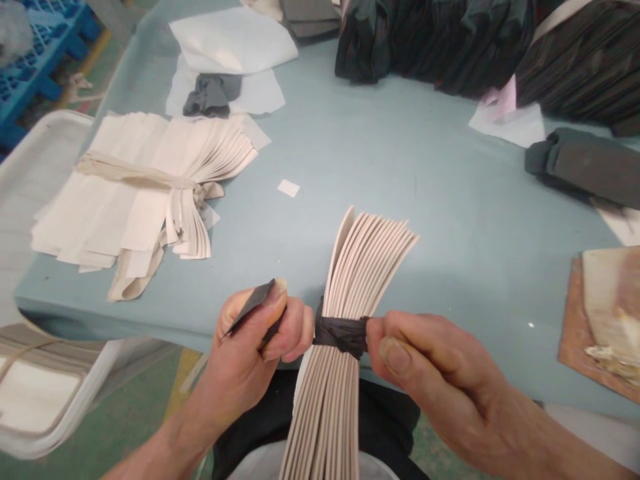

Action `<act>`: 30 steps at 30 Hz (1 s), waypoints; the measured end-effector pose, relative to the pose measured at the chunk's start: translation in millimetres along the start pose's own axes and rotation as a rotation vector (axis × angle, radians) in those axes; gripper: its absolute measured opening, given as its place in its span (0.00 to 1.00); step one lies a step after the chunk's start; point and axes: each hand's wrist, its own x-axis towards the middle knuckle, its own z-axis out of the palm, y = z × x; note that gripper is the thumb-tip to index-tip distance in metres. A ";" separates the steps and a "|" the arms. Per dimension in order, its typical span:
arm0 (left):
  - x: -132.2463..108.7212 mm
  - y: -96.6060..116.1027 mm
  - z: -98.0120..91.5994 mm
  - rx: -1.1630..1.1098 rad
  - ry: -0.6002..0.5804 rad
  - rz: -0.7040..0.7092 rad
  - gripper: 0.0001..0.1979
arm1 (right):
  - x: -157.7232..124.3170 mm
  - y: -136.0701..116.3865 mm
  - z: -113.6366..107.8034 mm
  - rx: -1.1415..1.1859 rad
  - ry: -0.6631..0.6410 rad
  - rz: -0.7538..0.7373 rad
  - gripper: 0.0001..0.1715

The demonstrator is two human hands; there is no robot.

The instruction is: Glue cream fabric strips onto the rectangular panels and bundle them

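A bundle of cream flat strips (325, 400) stands on edge in front of me, overhanging the table's near side. Around its middle runs a dark fabric strip (340, 333), drawn tight and twisted on top, so that the far ends fan out. My left hand (265, 327) is closed in a fist just left of the bundle, gripping one end of the dark strip; a flap sticks out above the thumb. On the right side my right hand (430, 373) pinches the other end against the bundle's edge.
A tied stack of cream pieces (145, 180) lies at the left, near white paper (230, 40). Dark bundles (435, 40) line the back. At right are a dark folded piece (585, 167) and a brown board (575, 327). A white tub (100, 393) stands below left.
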 end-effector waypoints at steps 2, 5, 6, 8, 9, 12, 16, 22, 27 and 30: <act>0.1 -1.5 -3.7 0.002 -0.008 0.012 0.35 | -0.5 -2.8 -1.3 0.004 -0.024 0.017 0.25; 1.2 -3.6 -9.1 0.017 -0.019 0.025 0.34 | -1.2 -5.1 -2.5 0.043 -0.078 0.059 0.24; 1.7 -4.1 -10.2 0.023 -0.019 0.031 0.34 | -1.3 -5.0 -2.4 0.051 -0.086 0.066 0.23; 2.1 -4.8 -11.4 0.032 -0.016 0.040 0.33 | -1.5 -3.9 -1.4 0.060 -0.086 0.065 0.23; 1.9 -5.1 -11.6 0.033 -0.018 0.047 0.33 | -1.7 -3.0 -0.4 0.060 -0.082 0.057 0.23; 0.4 -7.0 -13.6 0.051 -0.029 0.077 0.33 | -2.4 0.0 3.9 0.016 -0.052 0.024 0.22; 0.6 -10.0 -20.0 0.122 -0.029 0.125 0.36 | -4.2 2.0 9.3 -0.047 0.007 0.025 0.21; -3.3 -10.9 -24.1 0.190 -0.046 0.142 0.34 | -7.7 1.9 12.5 -0.011 -0.019 0.035 0.20; -4.5 -15.3 -30.4 0.312 0.027 0.281 0.32 | 3.7 20.9 22.5 0.218 0.126 -0.030 0.26; -8.6 -13.4 -31.5 0.549 -0.025 0.306 0.30 | 8.1 24.1 30.4 0.254 0.243 -0.115 0.29</act>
